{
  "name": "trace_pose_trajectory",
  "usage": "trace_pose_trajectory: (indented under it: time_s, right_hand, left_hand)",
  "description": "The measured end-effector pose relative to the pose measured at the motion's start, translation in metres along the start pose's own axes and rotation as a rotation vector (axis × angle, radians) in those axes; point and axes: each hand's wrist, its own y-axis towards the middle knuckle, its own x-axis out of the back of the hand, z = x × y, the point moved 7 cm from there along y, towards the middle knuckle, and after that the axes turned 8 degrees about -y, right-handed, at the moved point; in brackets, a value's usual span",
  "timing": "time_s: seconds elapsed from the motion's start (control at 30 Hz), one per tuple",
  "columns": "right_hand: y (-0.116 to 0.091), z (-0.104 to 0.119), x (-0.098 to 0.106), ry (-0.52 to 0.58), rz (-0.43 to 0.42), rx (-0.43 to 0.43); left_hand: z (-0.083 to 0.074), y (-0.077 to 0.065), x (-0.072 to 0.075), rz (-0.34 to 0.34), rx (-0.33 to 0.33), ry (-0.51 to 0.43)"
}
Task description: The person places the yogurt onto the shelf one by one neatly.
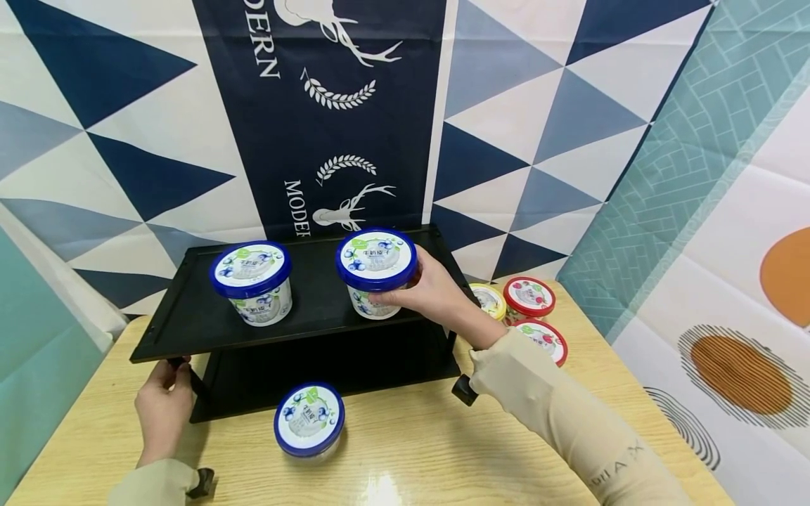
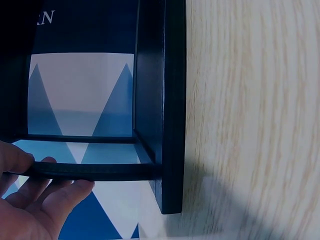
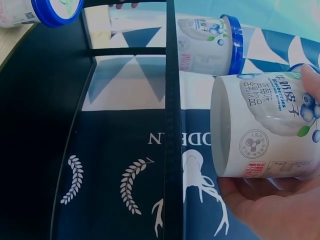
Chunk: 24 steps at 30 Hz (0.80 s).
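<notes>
My right hand (image 1: 439, 289) grips a blueberry milk-pudding tub (image 1: 375, 261) with a blue lid, upright over the right part of the black two-tier shelf rack (image 1: 310, 299). In the right wrist view, a gap shows between the base of this tub (image 3: 265, 125) and the rack's top tier (image 3: 173, 125). A matching tub (image 1: 256, 284) stands on the left of the top tier. Down at the rack's front left, my left hand (image 1: 166, 407) holds its thin black leg (image 2: 115, 171) between thumb and fingers. A third blue-lidded tub (image 1: 310, 422) is on the table before the rack.
Beyond the rack's right end stand red-lidded tubs (image 1: 530, 296) and a yellow-lidded tub (image 1: 489, 301), partly behind my right arm. The wooden table (image 1: 405, 450) carries everything. A patterned cloth backdrop (image 1: 329, 126) hangs close behind the rack.
</notes>
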Motion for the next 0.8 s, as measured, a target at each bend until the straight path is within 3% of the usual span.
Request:
trace_pose_trajectory:
  time_s: [0.8]
  right_hand:
    - [0.02,-0.002,-0.014,-0.022,-0.003,-0.013]
  left_hand:
    - [-0.001,0.0,0.0,-0.005,-0.008,-0.003]
